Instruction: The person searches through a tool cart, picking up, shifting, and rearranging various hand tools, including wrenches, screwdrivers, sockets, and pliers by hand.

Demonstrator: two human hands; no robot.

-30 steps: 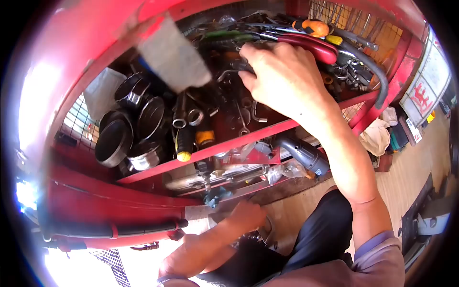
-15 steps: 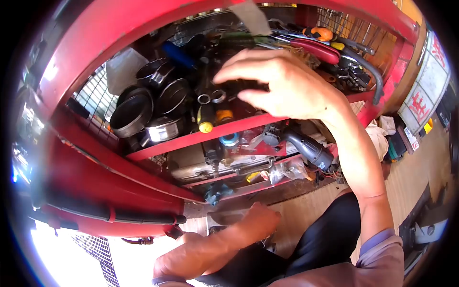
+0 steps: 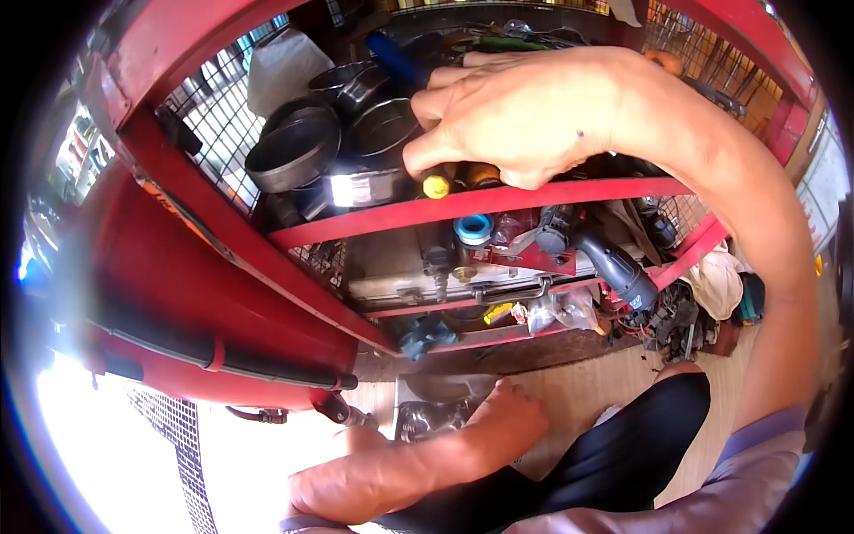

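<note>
My right hand (image 3: 516, 116) is over the upper shelf of the red rack, palm down, fingers bent but apart. Its thumb is by a yellow-ended tool handle (image 3: 436, 187), most of which it covers. I see nothing held in it, though the fingertips are partly hidden among the tools. Left of it sit several dark round metal cups (image 3: 294, 147) and a blue handle (image 3: 391, 58). Low down, my left hand (image 3: 507, 414) is closed beside a clear plastic tray (image 3: 414, 387) of shiny metal parts; whatever is in its fingers is hidden.
The red shelf rail (image 3: 498, 206) crosses below my right hand. On the lower shelf are a blue-rimmed roll (image 3: 473, 230), a dark power tool (image 3: 618, 271) and a metal case (image 3: 382, 289). A red tank (image 3: 213, 294) stands at left. Rags (image 3: 712, 280) lie at right.
My right hand has come down over the tools, its fingers now bent beside the yellow-ended handle. The view has shifted, and more of the clear tray shows by my left hand.
</note>
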